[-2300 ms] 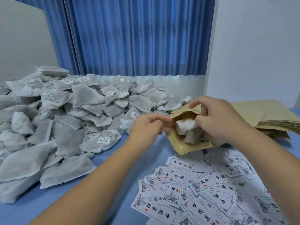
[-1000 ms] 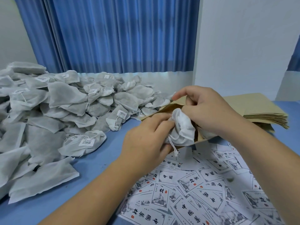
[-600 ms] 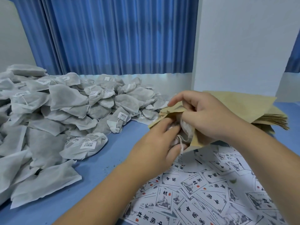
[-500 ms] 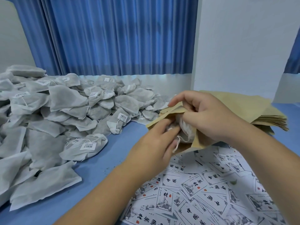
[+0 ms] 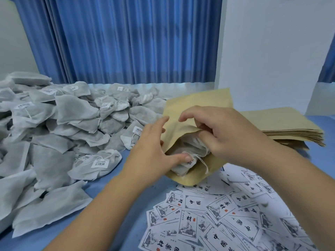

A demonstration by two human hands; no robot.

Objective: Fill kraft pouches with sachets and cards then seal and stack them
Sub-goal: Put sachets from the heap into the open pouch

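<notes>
Since half a second ago the kraft pouch has been tipped up, so that its plain back panel now rises toward the blue curtain and its mouth faces the person, and the white sachet that was sticking out now lies inside with the others. The left hand is spread open at the pouch's left edge, its fingers straight against the outside of the paper and its thumb pressing down on the sachets in the mouth. The right hand grips the pouch by its upper lip, the index finger arched over the outside while the other fingers curl into the opening. A white string from one sachet dangles over the lower lip. The pouch's bottom end rests on the blue table, at the far edge of the scattered printed cards that cover the near right. A large heap of loose sachets fills the left side, and a stack of empty pouches lies flat behind the right wrist.
</notes>
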